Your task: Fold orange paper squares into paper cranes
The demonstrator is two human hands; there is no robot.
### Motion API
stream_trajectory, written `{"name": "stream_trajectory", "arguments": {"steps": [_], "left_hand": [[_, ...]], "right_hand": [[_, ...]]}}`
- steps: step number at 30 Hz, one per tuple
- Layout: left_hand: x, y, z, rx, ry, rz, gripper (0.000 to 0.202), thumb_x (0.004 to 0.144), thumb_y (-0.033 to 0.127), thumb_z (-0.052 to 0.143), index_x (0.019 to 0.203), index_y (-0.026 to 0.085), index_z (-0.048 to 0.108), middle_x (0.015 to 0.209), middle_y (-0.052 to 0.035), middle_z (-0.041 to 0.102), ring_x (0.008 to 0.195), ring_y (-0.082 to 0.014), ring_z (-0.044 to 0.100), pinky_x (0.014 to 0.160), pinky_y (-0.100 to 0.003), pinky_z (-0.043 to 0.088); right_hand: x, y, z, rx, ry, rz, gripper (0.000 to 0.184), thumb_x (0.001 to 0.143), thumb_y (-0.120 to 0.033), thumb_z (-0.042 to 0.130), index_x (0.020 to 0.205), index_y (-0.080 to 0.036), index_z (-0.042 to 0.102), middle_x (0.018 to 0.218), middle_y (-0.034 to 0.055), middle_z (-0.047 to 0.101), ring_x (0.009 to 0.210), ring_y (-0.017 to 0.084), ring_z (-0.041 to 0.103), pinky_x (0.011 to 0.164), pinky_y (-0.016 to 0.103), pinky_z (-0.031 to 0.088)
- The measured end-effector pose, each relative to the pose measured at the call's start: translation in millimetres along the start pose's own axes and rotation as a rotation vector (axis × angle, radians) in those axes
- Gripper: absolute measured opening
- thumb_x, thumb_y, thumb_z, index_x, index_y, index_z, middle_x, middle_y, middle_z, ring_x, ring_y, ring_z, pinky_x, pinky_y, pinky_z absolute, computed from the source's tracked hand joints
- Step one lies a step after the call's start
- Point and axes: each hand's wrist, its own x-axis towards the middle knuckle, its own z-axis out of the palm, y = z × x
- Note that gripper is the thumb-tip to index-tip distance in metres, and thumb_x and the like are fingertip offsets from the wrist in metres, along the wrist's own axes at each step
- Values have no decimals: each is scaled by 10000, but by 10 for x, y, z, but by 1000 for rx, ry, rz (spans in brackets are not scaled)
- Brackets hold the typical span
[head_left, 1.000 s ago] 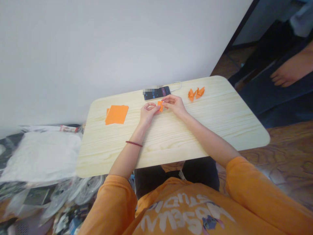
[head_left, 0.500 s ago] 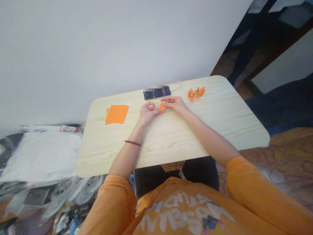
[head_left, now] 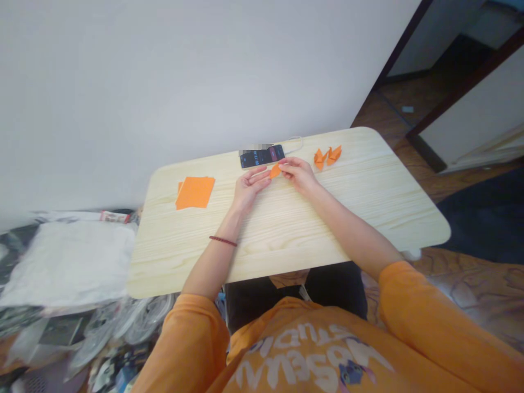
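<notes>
Now small pointed orange paper fold (head_left: 275, 171) pinched by R hand (head_left: 298, 176), L hand (head_left: 249, 185) open beside it

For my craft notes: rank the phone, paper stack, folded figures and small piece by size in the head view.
1. Paper stack
2. Phone
3. Each of the folded figures and the small piece look alike, too close to rank.

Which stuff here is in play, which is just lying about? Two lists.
In play: left hand, right hand, small orange paper piece, orange paper stack, two folded orange paper figures.
Lying about: smartphone, white cable, white cushion-like bundle.
</notes>
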Motion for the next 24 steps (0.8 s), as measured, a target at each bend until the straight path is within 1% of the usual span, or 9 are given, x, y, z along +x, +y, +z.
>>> {"name": "stream_trajectory", "arguments": {"steps": [5,9,13,20,24], "left_hand": [[12,-37,7,5,39,10,461,497,260,869,912,174,687,936,-79,745,927,-217,701,917,-370,531],[24,-63,-2,-15,40,3,439,497,280,875,877,164,689,877,-73,747,878,-211,710,907,-366,534],[24,-68,-7,-46,27,5,446,477,301,883,857,163,696,833,-53,747,829,-194,714,900,-356,534],[2,-56,9,-37,20,8,431,495,314,872,861,163,701,820,-52,748,836,-202,713,915,-372,523],[11,-69,11,-33,36,18,387,505,292,859,835,163,705,796,-47,745,785,-183,711,877,-361,540]], "right_hand": [[-4,2,16,115,-29,137,201,573,-121,722,737,-162,613,637,-41,590,520,36,446,472,176,323],[0,10,16,183,-69,199,194,601,-82,718,745,-150,607,630,-45,592,504,22,444,453,150,318],[-3,18,13,246,-93,215,179,614,-52,712,739,-136,615,609,-43,592,495,12,452,440,124,314],[3,19,7,254,-82,218,165,632,-43,708,731,-146,626,617,-39,605,495,16,458,442,130,328],[-7,17,18,227,-63,190,152,623,-55,702,729,-144,638,635,-33,617,498,17,445,450,145,314]]}}
